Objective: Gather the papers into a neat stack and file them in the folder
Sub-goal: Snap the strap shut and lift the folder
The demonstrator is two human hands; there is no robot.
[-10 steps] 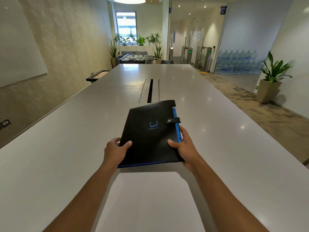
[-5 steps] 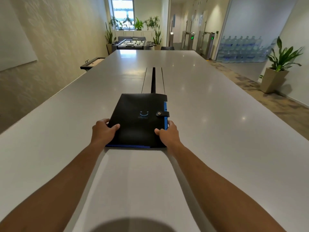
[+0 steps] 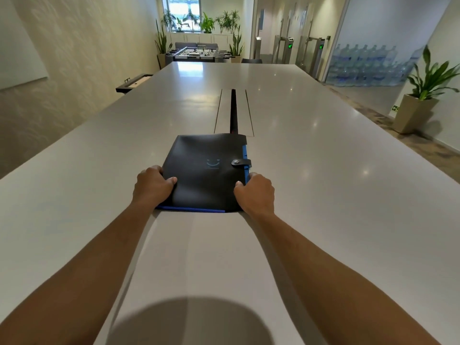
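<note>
Black plastic, edged in blue, is gripped at both near corners: the folder (image 3: pixel 207 174) is pinched by the left hand (image 3: pixel 151 186) and the right hand (image 3: pixel 256 191), thumbs on the cover, fingers curled at the sides. It lies flat on the grey table (image 3: pixel 336 195), well out from the person, its far edge over the cable slot (image 3: pixel 233 112). The strap (image 3: pixel 241 162) appears snapped shut. No loose papers can be seen; whether they are inside cannot be told. The folder is best slid flat and squared before being released.
</note>
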